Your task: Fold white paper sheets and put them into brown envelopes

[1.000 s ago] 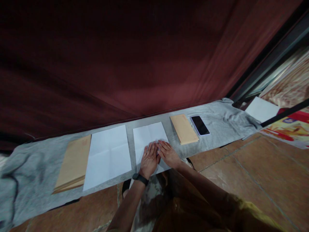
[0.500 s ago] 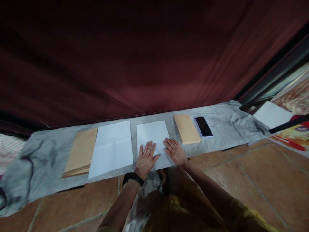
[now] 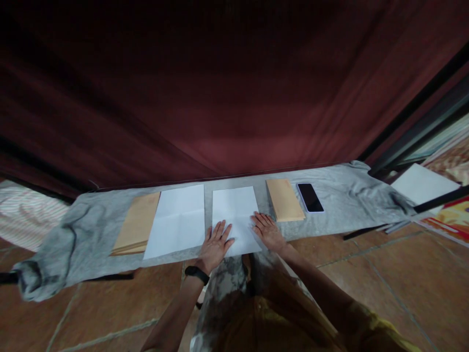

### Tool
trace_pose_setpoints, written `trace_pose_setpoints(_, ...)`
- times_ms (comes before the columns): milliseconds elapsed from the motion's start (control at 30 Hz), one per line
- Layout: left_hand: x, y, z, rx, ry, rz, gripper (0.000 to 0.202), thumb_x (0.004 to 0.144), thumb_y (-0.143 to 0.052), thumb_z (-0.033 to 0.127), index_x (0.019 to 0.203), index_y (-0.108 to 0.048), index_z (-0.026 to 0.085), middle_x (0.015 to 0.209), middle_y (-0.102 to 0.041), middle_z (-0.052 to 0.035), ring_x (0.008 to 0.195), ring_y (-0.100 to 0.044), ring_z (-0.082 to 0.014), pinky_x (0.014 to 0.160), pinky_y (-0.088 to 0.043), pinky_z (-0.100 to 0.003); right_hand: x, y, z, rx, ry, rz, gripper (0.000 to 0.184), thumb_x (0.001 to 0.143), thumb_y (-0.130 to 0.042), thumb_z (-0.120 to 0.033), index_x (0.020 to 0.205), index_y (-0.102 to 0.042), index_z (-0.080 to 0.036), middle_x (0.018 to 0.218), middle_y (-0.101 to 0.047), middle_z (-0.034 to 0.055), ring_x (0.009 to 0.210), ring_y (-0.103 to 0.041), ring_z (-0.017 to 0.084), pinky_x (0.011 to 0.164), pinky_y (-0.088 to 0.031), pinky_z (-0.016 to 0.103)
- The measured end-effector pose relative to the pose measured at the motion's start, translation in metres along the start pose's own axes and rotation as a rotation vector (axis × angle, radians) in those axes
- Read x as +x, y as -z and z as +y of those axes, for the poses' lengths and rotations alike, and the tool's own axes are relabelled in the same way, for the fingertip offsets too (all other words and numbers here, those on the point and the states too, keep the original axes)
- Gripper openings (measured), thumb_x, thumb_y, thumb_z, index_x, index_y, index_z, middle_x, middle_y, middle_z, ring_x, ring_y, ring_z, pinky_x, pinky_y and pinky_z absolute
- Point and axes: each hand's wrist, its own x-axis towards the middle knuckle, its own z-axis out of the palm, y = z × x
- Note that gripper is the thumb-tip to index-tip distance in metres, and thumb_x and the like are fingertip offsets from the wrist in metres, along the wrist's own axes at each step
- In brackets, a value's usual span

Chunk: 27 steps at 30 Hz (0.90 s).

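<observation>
Between the two hands, and reaching beyond their fingertips, lies a white sheet (image 3: 236, 205) on the grey cloth (image 3: 340, 205). Palm down, the left hand (image 3: 215, 247) rests at its near left edge, fingers spread and gripping nothing; the right hand (image 3: 269, 232) lies flat at the right edge, fingers pointing inward, likewise holding nothing. A second ago the hands met over the middle of the paper; now they have parted to its two sides, leaving the middle uncovered. That suggests an outward smoothing stroke has nearly run its width, and the sheet looks mostly flat.

Beyond the left hand, to its left, is a larger white paper (image 3: 179, 220) with visible creases, and just past that a stack of brown envelopes (image 3: 135, 222). Just ahead of the right hand sits a brown envelope (image 3: 285, 200), with a phone (image 3: 310, 198) farther right.
</observation>
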Motion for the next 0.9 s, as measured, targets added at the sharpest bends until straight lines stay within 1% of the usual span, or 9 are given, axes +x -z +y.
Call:
trace_pose_setpoints(67,-0.008,0.001,-0.009,-0.046,0.010,0.009,0.051,0.099,-0.041,0.039,0.148,-0.046,0.024,0.157,-0.043,-0.0115,0.147,-0.036,-0.0264,0.120,-0.033,-0.053,-0.001,0.002,0.005,0.032,0.020,-0.006,0.045,0.104,-0.038,-0.028,0.145,-0.052,-0.017,0.154,-0.046,0.0124,0.143,-0.041,0.027,0.119,-0.031,0.052)
trace_pose_setpoints(133,-0.017,0.004,-0.017,-0.105,0.014,0.013,0.051,0.098,-0.040,0.027,0.149,-0.044,0.022,0.156,-0.044,-0.0109,0.146,-0.038,-0.0233,0.120,-0.036,-0.047,-0.004,0.005,0.010,0.065,0.042,-0.016,0.045,0.104,-0.036,-0.026,0.145,-0.051,-0.016,0.153,-0.047,0.0127,0.143,-0.042,0.026,0.119,-0.033,0.052)
trace_pose_setpoints(200,-0.025,0.008,-0.025,-0.164,0.024,0.005,0.059,0.092,-0.036,0.011,0.150,-0.042,0.022,0.157,-0.044,-0.0088,0.146,-0.039,-0.0199,0.120,-0.037,-0.042,-0.009,0.010,0.016,0.099,0.068,-0.033,0.046,0.103,-0.037,-0.025,0.146,-0.049,-0.016,0.153,-0.047,0.0129,0.143,-0.042,0.025,0.119,-0.034,0.051)
trace_pose_setpoints(267,-0.030,0.012,-0.031,-0.195,0.067,-0.002,0.067,0.087,-0.034,0.003,0.150,-0.043,0.024,0.159,-0.042,-0.0058,0.147,-0.037,-0.0180,0.121,-0.037,-0.040,-0.014,0.015,0.021,0.131,0.091,-0.057,0.047,0.102,-0.038,-0.023,0.147,-0.048,-0.016,0.153,-0.047,0.0132,0.143,-0.042,0.025,0.120,-0.034,0.050)
trace_pose_setpoints(367,-0.034,0.019,-0.033,-0.225,0.079,-0.022,0.069,0.085,-0.034,0.001,0.148,-0.044,0.028,0.160,-0.039,-0.0019,0.148,-0.034,-0.0163,0.121,-0.036,-0.040,-0.024,0.020,0.027,0.165,0.094,-0.081,0.050,0.098,-0.041,-0.018,0.149,-0.046,-0.018,0.154,-0.046,0.0126,0.143,-0.042,0.025,0.121,-0.033,0.050)
trace_pose_setpoints(500,-0.034,0.024,-0.028,-0.239,0.059,-0.041,0.072,0.084,-0.032,-0.002,0.147,-0.046,0.032,0.161,-0.037,0.0020,0.149,-0.029,-0.0130,0.122,-0.034,-0.039,-0.034,0.025,0.030,0.195,0.077,-0.100,0.059,0.092,-0.045,-0.010,0.150,-0.045,-0.022,0.153,-0.048,0.0106,0.143,-0.041,0.024,0.121,-0.031,0.051)
trace_pose_setpoints(600,-0.033,0.024,-0.027,-0.228,0.062,-0.068,0.073,0.084,-0.031,-0.003,0.147,-0.046,0.032,0.161,-0.037,0.0004,0.150,-0.028,-0.0125,0.122,-0.033,-0.038,-0.041,0.032,0.030,0.204,0.104,-0.152,0.070,0.084,-0.050,-0.007,0.152,-0.041,-0.021,0.156,-0.044,0.0106,0.146,-0.037,0.024,0.122,-0.029,0.051)
trace_pose_setpoints(733,-0.035,0.023,-0.029,-0.244,0.074,-0.093,0.079,0.079,-0.032,-0.006,0.149,-0.043,0.032,0.162,-0.036,0.0004,0.148,-0.033,-0.0143,0.121,-0.035,-0.038,-0.049,0.040,0.026,0.154,0.158,-0.227,0.081,0.079,-0.056,-0.007,0.156,-0.035,-0.021,0.160,-0.036,0.0096,0.148,-0.032,0.026,0.123,-0.024,0.051)
trace_pose_setpoints(900,-0.037,0.023,-0.030,-0.269,0.057,-0.130,0.080,0.075,-0.036,-0.007,0.147,-0.047,0.027,0.162,-0.036,-0.0038,0.148,-0.034,-0.0191,0.122,-0.033,-0.040,-0.052,0.034,0.021,0.074,0.150,-0.187,0.081,0.079,-0.053,-0.006,0.156,-0.033,-0.019,0.162,-0.032,0.0103,0.149,-0.031,0.027,0.123,-0.023,0.051)
